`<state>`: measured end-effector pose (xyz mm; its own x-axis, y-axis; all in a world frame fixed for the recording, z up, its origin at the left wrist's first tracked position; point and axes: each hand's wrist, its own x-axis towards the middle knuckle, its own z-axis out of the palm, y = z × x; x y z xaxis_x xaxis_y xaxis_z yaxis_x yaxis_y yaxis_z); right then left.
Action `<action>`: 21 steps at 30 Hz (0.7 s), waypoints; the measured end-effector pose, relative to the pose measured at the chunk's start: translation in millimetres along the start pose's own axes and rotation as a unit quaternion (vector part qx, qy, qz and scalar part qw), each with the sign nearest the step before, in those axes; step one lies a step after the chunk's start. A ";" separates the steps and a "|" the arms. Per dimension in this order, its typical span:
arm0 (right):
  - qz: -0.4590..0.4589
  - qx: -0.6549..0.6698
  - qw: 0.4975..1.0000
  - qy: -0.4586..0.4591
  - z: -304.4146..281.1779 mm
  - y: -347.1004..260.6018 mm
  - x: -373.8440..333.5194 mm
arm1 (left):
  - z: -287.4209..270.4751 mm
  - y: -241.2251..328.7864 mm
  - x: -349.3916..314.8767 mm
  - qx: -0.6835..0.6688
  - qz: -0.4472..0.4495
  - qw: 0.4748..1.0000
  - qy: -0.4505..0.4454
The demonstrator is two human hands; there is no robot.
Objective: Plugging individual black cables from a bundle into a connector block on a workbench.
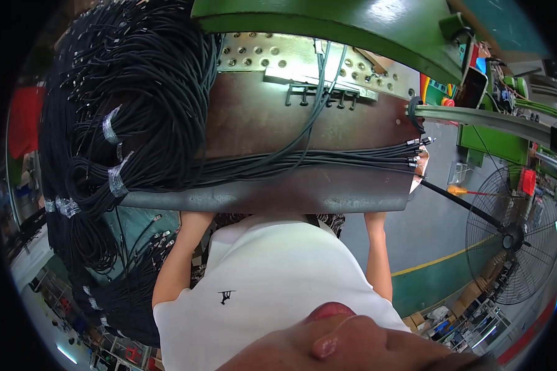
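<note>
A row of black cables [266, 162] lies across the brown work surface [365, 188], ending in small metallic plugs [414, 162] at its right edge. My left hand [196, 218] passes beneath the front edge, its fingers hidden. My right hand [375, 219] also goes below that edge, so its grip does not show. Beside the plugs is a pale, skin-toned shape [421, 166]; I cannot tell whether it belongs to my right hand. A few more cables [316, 117] run up across a black toothed holder [322, 97] on a metal bar.
A large heap of black cable coils [148, 80], some tied with clear wrap [116, 179], covers the left side. A green machine body [328, 15] overhangs the back above a perforated metal plate [254, 49]. At the right stand a metal rail [489, 117] and a black fan [512, 237].
</note>
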<state>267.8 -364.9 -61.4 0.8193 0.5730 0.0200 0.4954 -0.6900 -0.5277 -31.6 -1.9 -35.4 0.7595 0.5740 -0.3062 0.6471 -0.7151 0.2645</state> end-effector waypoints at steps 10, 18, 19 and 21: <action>0.095 -0.132 0.961 -0.223 -90.0 -88.6 29.5 | -62.2 53.6 -4.8 -0.023 0.100 0.989 -0.108; -0.357 -0.065 0.929 0.079 -70.6 -183.1 199.7 | -103.6 208.9 56.3 -0.302 0.445 0.842 -0.036; -0.399 -0.103 0.907 0.088 -56.5 -180.1 218.2 | -98.9 224.5 67.2 -0.184 0.473 0.860 0.058; -0.432 -0.094 0.893 0.083 -48.2 -171.2 223.2 | -95.3 231.2 74.1 -0.023 0.354 0.925 0.132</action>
<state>379.8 -140.3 74.4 0.1316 0.8650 0.4842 0.9903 -0.0929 -0.1032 180.6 -86.7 90.2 0.9803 0.0493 0.1915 -0.0221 -0.9351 0.3536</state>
